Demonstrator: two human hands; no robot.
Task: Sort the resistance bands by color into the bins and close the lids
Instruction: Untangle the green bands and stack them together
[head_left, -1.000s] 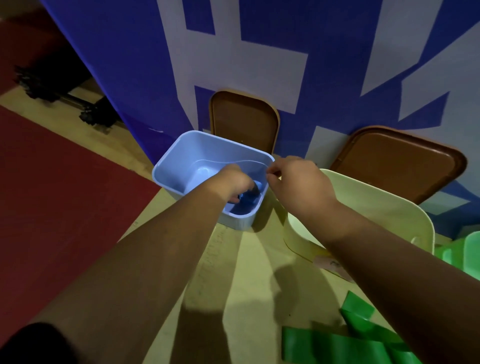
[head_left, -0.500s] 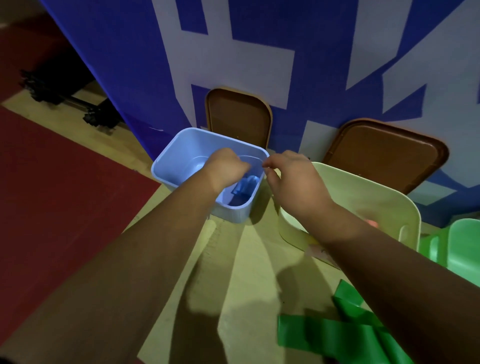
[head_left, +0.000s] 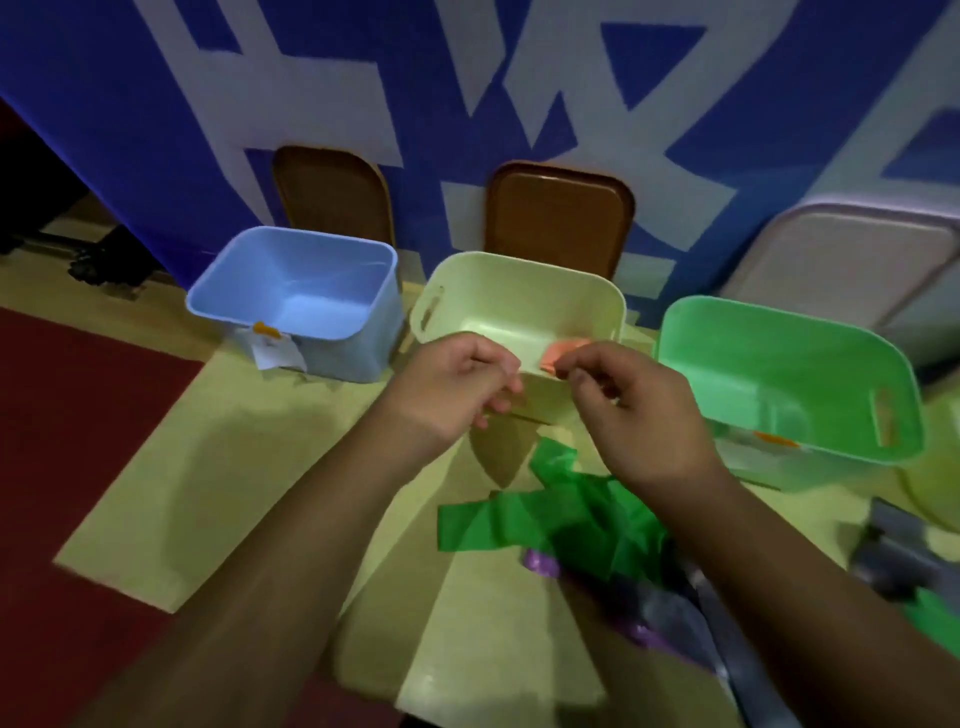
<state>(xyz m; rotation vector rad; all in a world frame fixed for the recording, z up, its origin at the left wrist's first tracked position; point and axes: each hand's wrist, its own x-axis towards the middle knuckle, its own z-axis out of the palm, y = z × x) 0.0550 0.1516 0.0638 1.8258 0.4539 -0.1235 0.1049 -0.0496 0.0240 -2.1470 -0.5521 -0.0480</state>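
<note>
Three open bins stand in a row on the floor: a blue bin (head_left: 218, 296) at the left, a cream bin (head_left: 519, 265) in the middle and a green bin (head_left: 810, 447) at the right. An orange band (head_left: 563, 353) lies in the cream bin. The blue bin's contents are hidden behind its front wall. My left hand (head_left: 457, 395) and my right hand (head_left: 634, 410) hover side by side just in front of the cream bin, fingers loosely curled, holding nothing. Below them a pile of green bands (head_left: 561, 514), a purple band (head_left: 540, 561) and grey bands (head_left: 675, 618) lies on the floor.
Two brown lids (head_left: 332, 192) (head_left: 561, 208) lean on the blue-and-white wall behind the blue and cream bins. A pale lid (head_left: 852, 260) leans behind the green bin. A red mat (head_left: 78, 415) covers the floor at the left.
Both hands have come out of the blue bin and moved right, in front of the cream bin. The blue band is no longer in my fingers. The view swung right.
</note>
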